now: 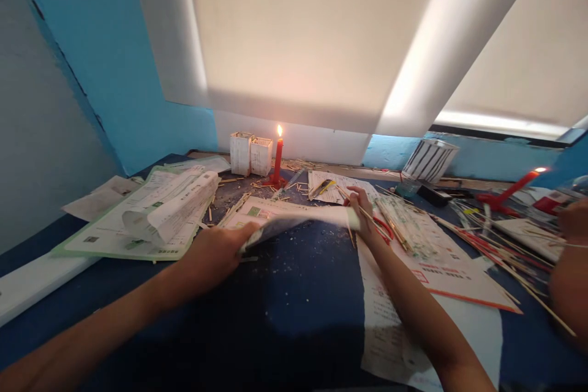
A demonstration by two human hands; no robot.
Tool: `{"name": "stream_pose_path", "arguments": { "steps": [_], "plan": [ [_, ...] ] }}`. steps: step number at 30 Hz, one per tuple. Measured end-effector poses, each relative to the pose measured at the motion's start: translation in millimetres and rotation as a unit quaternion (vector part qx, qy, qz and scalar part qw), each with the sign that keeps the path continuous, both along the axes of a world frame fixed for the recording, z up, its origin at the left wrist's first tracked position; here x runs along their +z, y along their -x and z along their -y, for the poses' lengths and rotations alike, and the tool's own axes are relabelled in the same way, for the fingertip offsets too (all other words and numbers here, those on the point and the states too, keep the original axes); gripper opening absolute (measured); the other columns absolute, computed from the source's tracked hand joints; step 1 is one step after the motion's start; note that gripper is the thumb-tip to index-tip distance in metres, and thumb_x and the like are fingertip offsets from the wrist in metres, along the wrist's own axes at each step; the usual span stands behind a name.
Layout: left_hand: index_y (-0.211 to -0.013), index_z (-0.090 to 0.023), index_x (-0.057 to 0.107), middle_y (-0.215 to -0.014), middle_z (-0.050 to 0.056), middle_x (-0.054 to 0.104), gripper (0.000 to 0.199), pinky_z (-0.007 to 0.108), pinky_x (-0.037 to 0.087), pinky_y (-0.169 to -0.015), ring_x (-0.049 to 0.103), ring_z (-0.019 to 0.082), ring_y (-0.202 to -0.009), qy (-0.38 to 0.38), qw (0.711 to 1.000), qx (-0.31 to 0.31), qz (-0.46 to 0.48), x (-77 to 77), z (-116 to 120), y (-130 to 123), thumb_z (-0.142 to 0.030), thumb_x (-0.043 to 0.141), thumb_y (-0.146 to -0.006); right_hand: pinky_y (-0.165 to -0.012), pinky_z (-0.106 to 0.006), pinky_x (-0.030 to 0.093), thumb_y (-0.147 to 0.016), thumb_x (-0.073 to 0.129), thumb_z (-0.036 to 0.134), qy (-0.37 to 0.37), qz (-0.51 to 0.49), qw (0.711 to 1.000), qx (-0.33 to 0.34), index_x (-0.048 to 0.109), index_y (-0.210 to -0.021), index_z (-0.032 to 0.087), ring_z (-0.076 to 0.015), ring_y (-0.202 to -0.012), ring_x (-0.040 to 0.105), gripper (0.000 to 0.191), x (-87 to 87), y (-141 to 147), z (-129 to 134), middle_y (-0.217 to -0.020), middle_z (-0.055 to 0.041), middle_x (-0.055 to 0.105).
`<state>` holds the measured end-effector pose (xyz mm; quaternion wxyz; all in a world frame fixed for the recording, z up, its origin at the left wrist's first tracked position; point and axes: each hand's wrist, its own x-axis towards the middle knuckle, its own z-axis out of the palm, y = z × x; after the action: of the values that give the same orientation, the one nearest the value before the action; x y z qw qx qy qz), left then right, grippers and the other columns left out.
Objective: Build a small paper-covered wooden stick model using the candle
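Note:
My left hand (pixel 218 254) is closed on the near left edge of a printed paper sheet (pixel 294 220), which is lifted at a slant and blurred by motion. Its right end comes close to my right wrist. My right hand (pixel 361 205) has its fingers curled around a thin wooden stick (pixel 343 193), beside a yellow and black utility knife (pixel 325 186) on a small printed sheet. Red-handled scissors (pixel 383 229) lie just right of that hand. Sticks in a bundle (pixel 395 226) rest on papers further right.
A lit red candle (pixel 278 162) stands at the back beside two white stick-built boxes (pixel 250 154). Papers (pixel 138 214) pile at left. At right are another lit candle (pixel 514 190), leaning, a striped box (pixel 429 160), many loose sticks and another person's hand (pixel 574 220).

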<state>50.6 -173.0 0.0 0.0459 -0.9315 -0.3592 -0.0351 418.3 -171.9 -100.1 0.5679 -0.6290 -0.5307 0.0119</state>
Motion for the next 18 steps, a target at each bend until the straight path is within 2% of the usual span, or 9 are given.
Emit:
{"name": "stream_pose_path", "arguments": {
  "steps": [5, 9, 13, 15, 18],
  "plan": [
    [-0.126, -0.019, 0.053, -0.074, 0.005, 0.07, 0.042, 0.025, 0.037, -0.054, 0.064, 0.021, -0.065, -0.15, 0.986, 0.064, 0.018, 53.8, -10, 1, -0.016, 0.045, -0.085, -0.047, -0.023, 0.037, -0.091, 0.035, 0.045, -0.016, -0.02, 1.0, -0.01, 0.051, -0.111, 0.022, -0.0112, -0.045, 0.047, 0.034, 0.0, -5, -2, -0.062, 0.0054, 0.055],
    [-0.121, -0.015, 0.056, -0.063, 0.003, 0.063, 0.034, 0.023, 0.03, -0.05, 0.057, 0.018, -0.054, -0.225, 0.968, 0.106, 0.028, 85.9, -15, 4, -0.023, 0.041, -0.091, -0.046, -0.023, 0.036, -0.091, 0.036, 0.045, -0.023, -0.034, 0.999, -0.012, 0.052, -0.11, 0.022, -0.0107, -0.044, 0.047, 0.034, 0.6, -6, -2, -0.061, 0.0053, 0.055],
    [-0.117, -0.014, 0.057, -0.058, 0.001, 0.058, 0.033, 0.024, 0.038, -0.057, 0.059, 0.018, -0.056, -0.245, 0.959, 0.137, 0.037, 106.1, -17, 7, -0.028, 0.037, -0.095, -0.044, -0.022, 0.036, -0.09, 0.037, 0.046, -0.029, -0.049, 0.998, -0.007, 0.052, -0.11, 0.021, -0.0102, -0.045, 0.047, 0.035, 2.1, -5, 0, -0.062, 0.0052, 0.056],
    [-0.116, -0.014, 0.058, -0.062, 0.001, 0.059, 0.033, 0.029, 0.044, -0.062, 0.064, 0.021, -0.064, -0.245, 0.958, 0.144, 0.042, 112.6, -15, 8, -0.028, 0.036, -0.096, -0.044, -0.022, 0.036, -0.09, 0.038, 0.046, -0.033, -0.06, 0.998, -0.002, 0.052, -0.11, 0.021, -0.0099, -0.044, 0.047, 0.035, 2.4, -4, 0, -0.061, 0.0055, 0.056],
    [-0.11, -0.007, 0.057, -0.068, 0.002, 0.061, 0.037, 0.037, 0.048, -0.068, 0.068, 0.028, -0.079, -0.249, 0.955, 0.152, 0.057, 123.5, -12, 9, -0.031, 0.032, -0.097, -0.043, -0.021, 0.036, -0.089, 0.04, 0.048, -0.041, -0.077, 0.996, 0.005, 0.053, -0.108, 0.021, -0.0096, -0.044, 0.046, 0.036, 5.4, 0, 0, -0.06, 0.0059, 0.055]
  ]
}}
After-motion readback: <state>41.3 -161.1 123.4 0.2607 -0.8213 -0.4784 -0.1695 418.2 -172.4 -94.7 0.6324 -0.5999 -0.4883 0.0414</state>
